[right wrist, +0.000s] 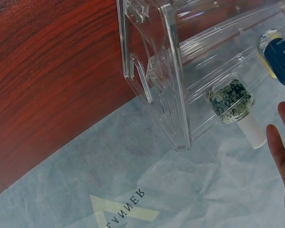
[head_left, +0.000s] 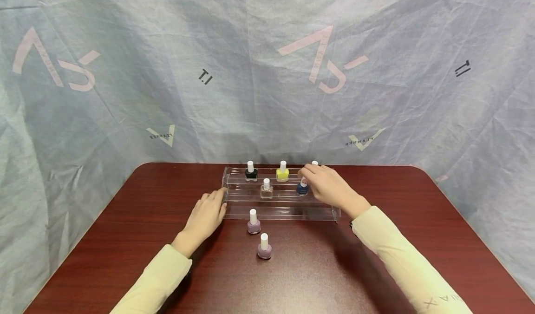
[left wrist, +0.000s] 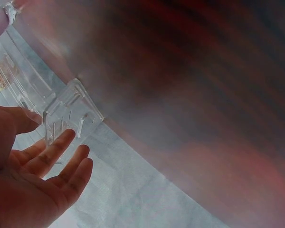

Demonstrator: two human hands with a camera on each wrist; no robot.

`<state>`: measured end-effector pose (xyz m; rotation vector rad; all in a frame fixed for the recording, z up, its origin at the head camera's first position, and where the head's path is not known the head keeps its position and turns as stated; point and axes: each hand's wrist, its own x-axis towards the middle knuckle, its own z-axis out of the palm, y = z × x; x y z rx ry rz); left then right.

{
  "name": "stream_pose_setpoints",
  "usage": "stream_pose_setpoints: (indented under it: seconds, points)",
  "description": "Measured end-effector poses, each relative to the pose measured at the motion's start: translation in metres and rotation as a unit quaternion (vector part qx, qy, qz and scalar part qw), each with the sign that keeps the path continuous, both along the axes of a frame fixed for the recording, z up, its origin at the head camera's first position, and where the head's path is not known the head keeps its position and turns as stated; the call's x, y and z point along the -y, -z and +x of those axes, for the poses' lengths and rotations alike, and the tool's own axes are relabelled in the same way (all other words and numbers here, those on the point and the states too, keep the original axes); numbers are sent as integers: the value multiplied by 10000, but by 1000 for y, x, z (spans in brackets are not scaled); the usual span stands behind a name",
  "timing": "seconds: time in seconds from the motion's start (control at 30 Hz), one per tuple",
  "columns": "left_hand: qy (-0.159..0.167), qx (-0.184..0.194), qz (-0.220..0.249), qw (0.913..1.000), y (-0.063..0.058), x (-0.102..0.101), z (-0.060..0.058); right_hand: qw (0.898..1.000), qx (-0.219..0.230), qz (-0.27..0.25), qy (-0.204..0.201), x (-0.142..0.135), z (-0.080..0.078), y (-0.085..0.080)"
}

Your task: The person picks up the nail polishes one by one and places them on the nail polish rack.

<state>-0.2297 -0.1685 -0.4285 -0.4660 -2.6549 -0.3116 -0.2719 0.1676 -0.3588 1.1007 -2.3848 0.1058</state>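
**Blue bottle (head_left: 303,189) at the Middle Tier, Close Quarters**

Clear rack (head_left: 284,212): three-stepped, lightweight-looking, standing on the dark red table (head_left: 301,281).

Blue bottle: white-capped, at the rack's middle tier, towards the right end; whether its base sat fully home, I could not tell from my place.

Right hand (head_left: 332,185): above that bottle, fingertips about the cap; pinching or released, I could not tell.

Left hand (head_left: 204,216): relaxed, fingers loosely spread, touching the rack's left end without clutching it.

Middle tier, also: one clear-glass bottle (head_left: 266,192).

Rear tier: dark bottle (head_left: 251,174), yellow bottle (head_left: 282,174), speckled bottle (right wrist: 231,101), the last just beside the right fingers.

Before the rack: two mauve bottles (head_left: 264,251), upright on the table.

Hazards, in my judgement: a poorly seated base could tip the blue bottle forward; lifting fingers might catch the speckled bottle's cap; a sideways push, met by so light a touch, could slide the rack; a dragging sleeve might topple a mauve bottle.
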Motion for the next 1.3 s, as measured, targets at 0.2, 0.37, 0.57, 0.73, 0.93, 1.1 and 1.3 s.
stream_pose_setpoints:
  seconds: [0.2,0.37,0.57,0.73,0.93,1.1,1.3]
  points:
    - [-6,50,18,10000,-1,0,1,9998,147,40,99,2,-2,2]
    - [-8,52,25,10000,-1,0,1,9996,159,127,173,5,-3,6]
    - [-36,-20,16,10000,1,0,1,9993,235,184,209,7,-2,9]
    - [-48,-63,6,10000,2,0,0,9992,236,177,269,8,-3,12]
    - [-36,-80,23,10000,2,0,0,9993,222,170,230,8,-4,13]
    - [-35,-71,40,10000,1,-1,1,9993,196,260,204,8,-6,14]
    - [-36,-71,25,10000,0,-1,0,9994,176,267,162,8,-5,12]
